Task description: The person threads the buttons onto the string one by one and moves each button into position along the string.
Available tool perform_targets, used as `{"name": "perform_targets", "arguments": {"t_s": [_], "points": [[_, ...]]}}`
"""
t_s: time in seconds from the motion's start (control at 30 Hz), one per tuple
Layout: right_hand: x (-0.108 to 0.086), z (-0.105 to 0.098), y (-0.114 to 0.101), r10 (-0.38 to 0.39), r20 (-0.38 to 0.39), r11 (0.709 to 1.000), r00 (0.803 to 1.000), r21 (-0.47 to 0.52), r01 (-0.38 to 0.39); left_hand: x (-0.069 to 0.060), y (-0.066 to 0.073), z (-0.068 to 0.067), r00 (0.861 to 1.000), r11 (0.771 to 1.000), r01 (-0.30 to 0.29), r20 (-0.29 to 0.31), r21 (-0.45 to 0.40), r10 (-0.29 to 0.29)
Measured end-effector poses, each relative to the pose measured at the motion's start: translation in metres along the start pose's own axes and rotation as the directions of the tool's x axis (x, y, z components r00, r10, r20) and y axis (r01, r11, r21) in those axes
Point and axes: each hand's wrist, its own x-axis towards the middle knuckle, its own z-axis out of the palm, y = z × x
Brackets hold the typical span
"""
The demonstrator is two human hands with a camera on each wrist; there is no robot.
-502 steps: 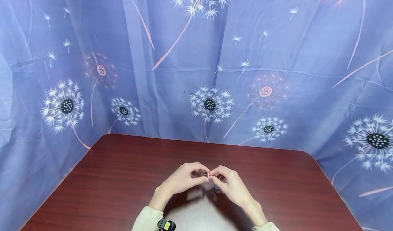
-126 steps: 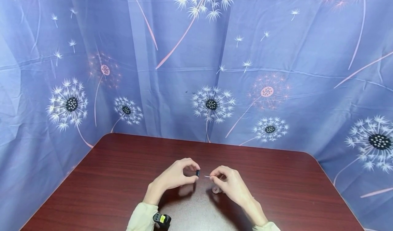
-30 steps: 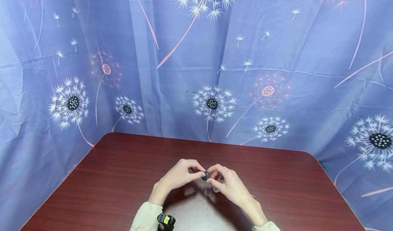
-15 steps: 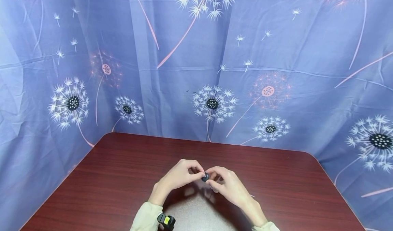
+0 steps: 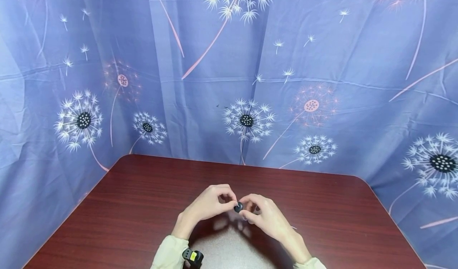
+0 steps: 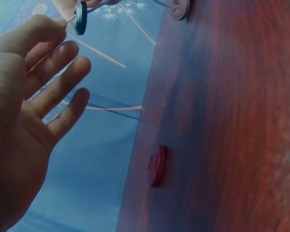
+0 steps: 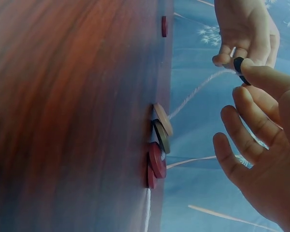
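Note:
My right hand pinches a dark round button between thumb and index finger. A white string runs through the button. On its other side, my left hand pinches the short string end with thumb and fingertips, close against the button; its other fingers are spread in the left wrist view. The string drops to several threaded buttons on the table: a beige button, a dark button and a red button lean together below my right hand. In the head view the right hand mostly hides them.
A loose red button lies on the dark red wooden table, below my left hand. The string's tail shows beside my right wrist. A blue dandelion-print cloth hangs behind and to the sides.
Earlier the left hand held the dark button and the right hand the string tip, apart. The hands have met; the right now holds the button and the left the string end.

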Motion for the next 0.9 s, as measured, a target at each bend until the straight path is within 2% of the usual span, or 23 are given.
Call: {"name": "perform_targets", "arguments": {"t_s": [0.27, 0.57, 0.9], "points": [[-0.0003, -0.0009, 0.0009, 0.045, 0.016, 0.999, 0.999, -0.026, -0.045, -0.0006, -0.0027, -0.0051, 1.0, 1.0, -0.005, -0.012, 0.006, 0.005], [-0.0009, -0.0012, 0.0037, 0.136, 0.093, 0.99, 0.986, -0.054, -0.131, -0.0019, -0.0037, -0.0058, 1.0, 1.0, 0.022, -0.015, 0.007, -0.021], [-0.0033, -0.0038, 0.0061, 0.167, 0.142, 0.982, 0.976, -0.113, -0.152, -0.0027, -0.0022, -0.0068, 0.998, 0.998, 0.066, -0.018, -0.003, -0.066]]}}
